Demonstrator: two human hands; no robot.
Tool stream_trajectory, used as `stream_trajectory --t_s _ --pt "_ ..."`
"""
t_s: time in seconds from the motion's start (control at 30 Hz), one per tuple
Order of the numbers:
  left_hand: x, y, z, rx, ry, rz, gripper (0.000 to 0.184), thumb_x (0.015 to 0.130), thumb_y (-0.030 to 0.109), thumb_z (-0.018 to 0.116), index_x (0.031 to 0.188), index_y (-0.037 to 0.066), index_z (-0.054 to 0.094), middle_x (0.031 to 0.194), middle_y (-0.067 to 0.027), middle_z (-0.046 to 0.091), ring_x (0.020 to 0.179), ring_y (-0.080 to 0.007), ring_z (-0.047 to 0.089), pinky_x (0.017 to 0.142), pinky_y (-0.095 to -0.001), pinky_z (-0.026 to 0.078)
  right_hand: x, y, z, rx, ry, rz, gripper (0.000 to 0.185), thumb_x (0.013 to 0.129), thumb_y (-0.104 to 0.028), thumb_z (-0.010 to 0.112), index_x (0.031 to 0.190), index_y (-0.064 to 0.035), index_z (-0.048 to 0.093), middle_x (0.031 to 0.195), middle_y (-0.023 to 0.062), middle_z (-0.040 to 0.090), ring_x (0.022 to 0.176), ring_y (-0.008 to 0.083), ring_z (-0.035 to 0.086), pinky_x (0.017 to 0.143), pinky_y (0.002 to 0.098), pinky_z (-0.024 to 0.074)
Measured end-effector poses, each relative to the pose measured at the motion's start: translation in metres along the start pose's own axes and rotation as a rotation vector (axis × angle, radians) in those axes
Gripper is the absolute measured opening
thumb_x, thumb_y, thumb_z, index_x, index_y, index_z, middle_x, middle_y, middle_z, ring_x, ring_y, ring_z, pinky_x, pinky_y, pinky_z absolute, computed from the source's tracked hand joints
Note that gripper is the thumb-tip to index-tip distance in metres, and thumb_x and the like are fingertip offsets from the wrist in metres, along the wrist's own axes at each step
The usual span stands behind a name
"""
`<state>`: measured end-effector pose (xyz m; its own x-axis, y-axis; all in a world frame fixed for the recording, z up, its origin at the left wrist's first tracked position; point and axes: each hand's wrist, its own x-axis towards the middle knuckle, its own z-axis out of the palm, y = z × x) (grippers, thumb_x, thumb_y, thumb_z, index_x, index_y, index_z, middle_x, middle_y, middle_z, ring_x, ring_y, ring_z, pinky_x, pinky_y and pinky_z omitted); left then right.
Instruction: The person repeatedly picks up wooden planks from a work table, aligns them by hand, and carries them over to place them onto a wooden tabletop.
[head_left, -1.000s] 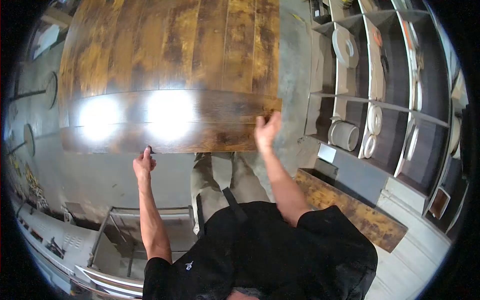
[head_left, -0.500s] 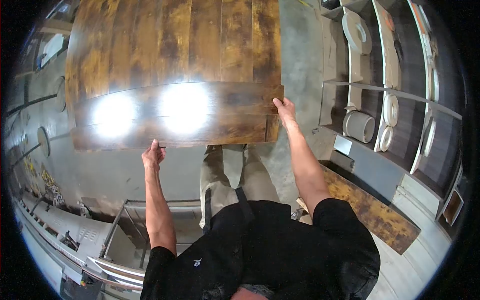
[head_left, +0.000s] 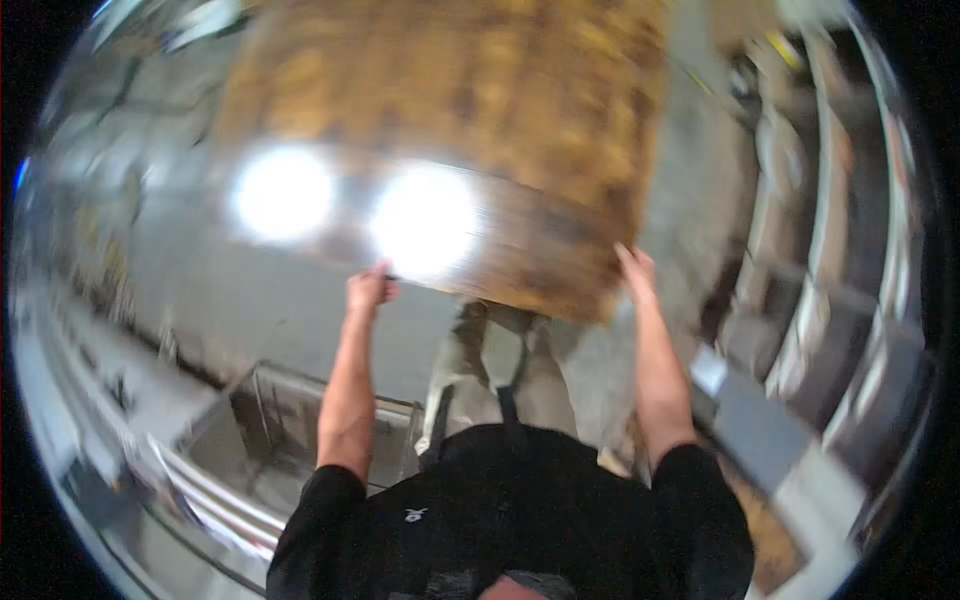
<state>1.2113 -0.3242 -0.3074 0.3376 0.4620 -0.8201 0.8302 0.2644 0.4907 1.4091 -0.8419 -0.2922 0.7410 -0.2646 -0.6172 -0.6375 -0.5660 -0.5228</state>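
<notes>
A large stack of brown wood-pattern boards lies in front of me, blurred by motion. Across its near edge lies a narrower board of the same pattern, with two bright reflections towards its left. My left hand is closed on the near edge of the boards, left of my legs. At the right end, my right hand grips the narrower board's edge, thumb on top. Which layers the fingers hold underneath is hidden.
Shelving with pale rolls stands at the right. Below it are a grey box and a brown patterned board. A metal-framed cart is at lower left, beside a long machine.
My right hand, earlier open over the board, has closed on its right end. The whole view has swung, so boards and hands appear further right and tilted. My left hand keeps its hold.
</notes>
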Motion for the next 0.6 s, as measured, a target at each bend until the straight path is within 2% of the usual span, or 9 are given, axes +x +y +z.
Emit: stream_trajectory --t_s 0.03,0.1,0.17,0.2,0.23,0.27,0.33,0.4,0.6 --pt "-0.003 -0.002 -0.002 -0.016 0.012 0.030 0.041 0.093 0.040 0.066 0.086 -0.001 0.069 0.066 -0.0080 0.066 0.054 -0.0141 0.061 0.050 -0.0291 0.051 -0.046 -0.054 -0.006 0.057 -0.040 -0.018 0.047 0.089 -0.036 0.069 0.113 0.0040 0.068 0.105 0.0111 0.071 0.092 0.0185 0.063 0.082 0.0339 0.0494" --pt "-0.020 -0.014 -0.018 0.046 0.003 0.100 0.044 0.094 0.044 0.064 0.077 0.003 0.068 0.069 -0.0056 0.065 0.061 -0.0143 0.061 0.059 -0.0326 0.053 -0.011 -0.006 0.015 0.234 -0.050 -0.122 0.044 0.091 -0.028 0.069 0.118 0.0065 0.064 0.112 0.0162 0.068 0.100 0.0212 0.064 0.087 0.0364 0.0503" --pt "-0.042 -0.050 -0.028 -0.221 0.049 0.070 0.041 0.093 0.040 0.065 0.088 0.000 0.069 0.077 -0.0071 0.068 0.066 -0.0162 0.063 0.065 -0.0323 0.054 0.024 0.029 0.019 -0.317 0.167 -0.066 0.072 0.086 -0.043 0.073 0.131 0.0098 0.053 0.130 0.0229 0.061 0.113 0.0347 0.061 0.099 0.0413 0.0467" --pt "-0.062 -0.064 -0.036 -0.222 0.065 0.048 0.039 0.093 0.038 0.066 0.094 -0.001 0.068 0.082 -0.0086 0.069 0.071 -0.0179 0.066 0.068 -0.0331 0.055 0.049 0.064 0.028 -0.226 0.362 -0.122 0.085 0.082 -0.049 0.074 0.137 0.0097 0.047 0.137 0.0260 0.054 0.125 0.0402 0.053 0.107 0.0429 0.0403" --pt "-0.077 -0.087 -0.042 -0.254 0.072 0.050 0.039 0.093 0.037 0.066 0.095 -0.002 0.069 0.081 -0.0092 0.069 0.073 -0.0173 0.066 0.068 -0.0332 0.055 0.025 0.043 0.026 -0.258 0.388 -0.121 0.083 0.085 -0.045 0.072 0.141 0.0087 0.043 0.142 0.0272 0.049 0.133 0.0392 0.045 0.112 0.0425 0.0359" --pt "-0.102 -0.107 -0.044 -0.365 0.139 0.100 0.038 0.095 0.035 0.064 0.073 0.003 0.060 0.063 -0.0067 0.062 0.054 -0.0134 0.057 0.050 -0.0293 0.047 0.002 0.029 0.026 -0.277 0.405 -0.200 0.080 0.087 -0.043 0.070 0.141 0.0088 0.042 0.142 0.0277 0.047 0.133 0.0396 0.045 0.112 0.0431 0.0352" --pt "-0.086 -0.139 -0.065 -0.452 0.189 0.068 0.038 0.095 0.034 0.064 0.072 0.004 0.061 0.063 -0.0065 0.063 0.054 -0.0131 0.058 0.050 -0.0286 0.047 0.052 0.015 0.051 -0.385 0.497 -0.519 0.071 0.093 -0.037 0.066 0.142 0.0073 0.040 0.144 0.0282 0.045 0.134 0.0400 0.043 0.113 0.0459 0.0342" --pt "-0.152 -0.199 -0.082 -0.455 0.287 -0.008 0.038 0.094 0.037 0.064 0.078 0.002 0.065 0.070 -0.0064 0.065 0.060 -0.0135 0.060 0.056 -0.0304 0.051 -0.027 -0.031 0.053 -0.269 0.270 -0.612 0.067 0.095 -0.033 0.064 0.145 0.0033 0.038 0.146 0.0265 0.043 0.133 0.0401 0.043 0.111 0.0475 0.0360" --pt "-0.345 -0.329 -0.137 -0.445 0.818 -0.116 0.035 0.091 0.036 0.066 0.081 0.002 0.070 0.071 -0.0039 0.068 0.069 -0.0125 0.065 0.062 -0.0281 0.052 -0.043 -0.044 0.088 -0.401 0.161 -0.696 0.058 0.099 -0.026 0.058 0.143 0.0055 0.041 0.144 0.0252 0.046 0.128 0.0384 0.050 0.104 0.0438 0.0442"
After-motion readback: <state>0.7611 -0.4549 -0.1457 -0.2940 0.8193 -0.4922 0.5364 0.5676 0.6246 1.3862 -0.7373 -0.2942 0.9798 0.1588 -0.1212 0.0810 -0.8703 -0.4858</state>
